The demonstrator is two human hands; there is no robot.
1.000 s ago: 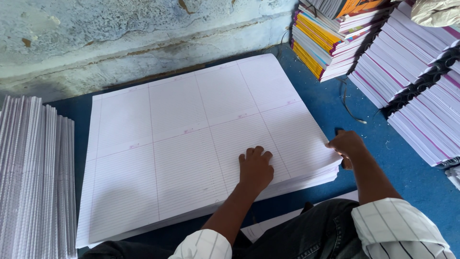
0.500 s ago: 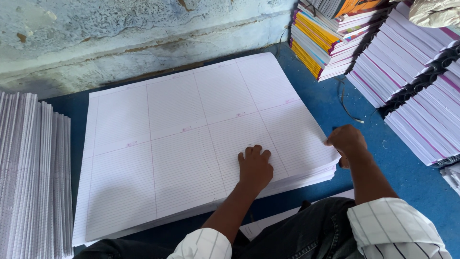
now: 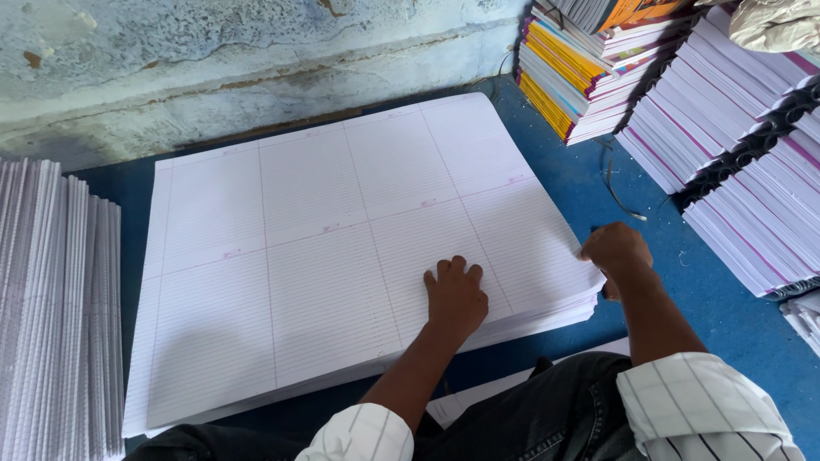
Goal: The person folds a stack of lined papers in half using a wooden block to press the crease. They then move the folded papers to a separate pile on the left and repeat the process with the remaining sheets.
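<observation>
A thick stack of large white ruled sheets [image 3: 325,248], each divided into several panels by pink lines, lies flat on a blue surface [image 3: 598,188]. My left hand [image 3: 455,294] rests palm down on the top sheet near the front edge, fingers slightly apart. My right hand [image 3: 617,253] sits at the stack's right front corner, fingers curled against the edge of the sheets. Whether it pinches a sheet is hard to tell.
A pile of folded white sheets [image 3: 55,307] stands at the left. Stacks of bound notebooks with pink-marked edges [image 3: 752,162] and colourful covers [image 3: 572,77] fill the right back. A worn pale blue wall [image 3: 256,60] runs behind. My dark trousers [image 3: 547,410] are at the bottom.
The view has shifted slightly. My right hand has moved a little along the stack's right corner. The left hand stays pressed on the top sheet.
</observation>
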